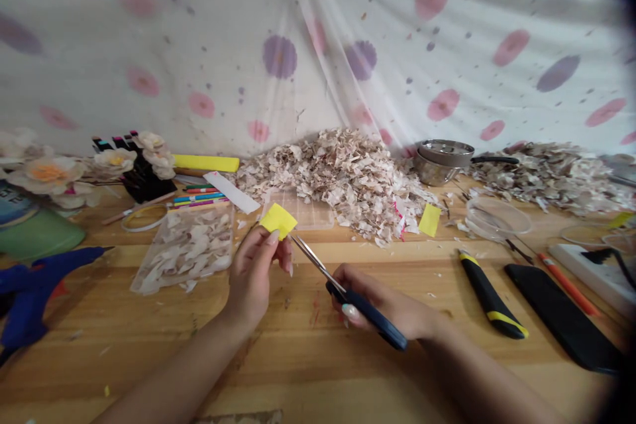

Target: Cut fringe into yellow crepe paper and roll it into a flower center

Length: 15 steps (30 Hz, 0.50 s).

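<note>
Well left of the left hand, I see a blue glue gun (34,288); nearer that hand lies a clear bag of pale flakes (186,245). My left hand (250,275) pinches a yellow piece (278,218) between thumb and fingers, just in front of the scissors (370,315). I'd keep those fingertips off the blade line and the piece taut. My right hand (386,298) grips the scissors' handles; the blades look barely parted. Beyond it, to the right, lies another yellow piece (429,220).
</note>
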Tool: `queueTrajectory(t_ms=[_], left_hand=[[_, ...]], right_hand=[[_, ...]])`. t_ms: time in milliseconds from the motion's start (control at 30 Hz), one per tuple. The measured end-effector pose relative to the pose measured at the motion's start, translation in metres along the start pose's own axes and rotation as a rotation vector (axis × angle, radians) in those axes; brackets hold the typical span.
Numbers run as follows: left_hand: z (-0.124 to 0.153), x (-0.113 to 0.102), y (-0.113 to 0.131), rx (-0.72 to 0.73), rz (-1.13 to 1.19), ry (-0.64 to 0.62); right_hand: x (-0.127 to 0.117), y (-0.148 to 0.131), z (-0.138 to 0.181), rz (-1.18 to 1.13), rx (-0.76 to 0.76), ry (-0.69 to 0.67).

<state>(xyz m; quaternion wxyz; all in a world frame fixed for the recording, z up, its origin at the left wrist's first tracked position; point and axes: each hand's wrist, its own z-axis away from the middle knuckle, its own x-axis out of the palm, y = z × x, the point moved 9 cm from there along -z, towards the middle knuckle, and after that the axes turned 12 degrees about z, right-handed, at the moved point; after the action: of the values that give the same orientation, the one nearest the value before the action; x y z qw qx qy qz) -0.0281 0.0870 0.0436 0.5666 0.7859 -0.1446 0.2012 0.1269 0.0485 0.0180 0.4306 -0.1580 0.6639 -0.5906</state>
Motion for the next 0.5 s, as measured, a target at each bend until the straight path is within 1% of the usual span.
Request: queueTrajectory(t_ms=[133, 333, 500], left_hand=[[0.003, 0.005, -0.003, -0.016, -0.050, -0.046], [0.012, 0.017, -0.008, -0.040, -0.231, -0.180], [0.016, 0.023, -0.015, -0.071, -0.285, -0.246]], right_hand=[[0.001, 0.005, -0.002, 0.004, 0.030, 0.013], [0.000, 0.005, -0.005, -0.022, -0.024, 0.039], [0.001, 0.008, -0.005, -0.064, -0.067, 0.017]])
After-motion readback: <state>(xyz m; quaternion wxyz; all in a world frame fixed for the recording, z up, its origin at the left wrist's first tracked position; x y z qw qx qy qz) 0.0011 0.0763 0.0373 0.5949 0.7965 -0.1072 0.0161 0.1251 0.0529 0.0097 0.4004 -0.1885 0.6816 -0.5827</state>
